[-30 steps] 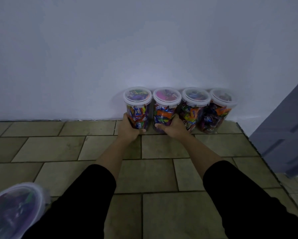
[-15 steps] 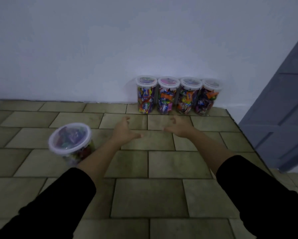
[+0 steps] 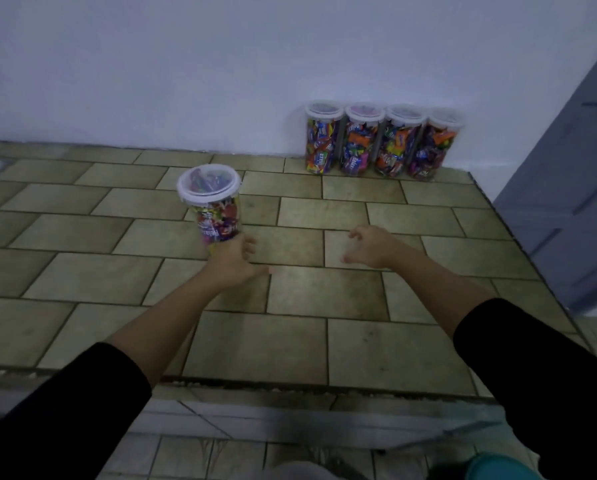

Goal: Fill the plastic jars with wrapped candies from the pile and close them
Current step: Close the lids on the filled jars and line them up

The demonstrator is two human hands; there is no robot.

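Four filled, lidded jars (image 3: pixel 363 143) against wall (image 3: pixel 151 64), fifth jar (image 3: pixel 215 209) likewise; left hand (image 3: pixel 233 259) and right hand (image 3: pixel 369 247) slack, empty; task seemingly near done.

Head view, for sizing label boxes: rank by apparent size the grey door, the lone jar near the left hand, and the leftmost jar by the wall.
1. grey door
2. lone jar
3. leftmost wall jar
The lone jar stands nearer the camera, so its lead may be perspective.
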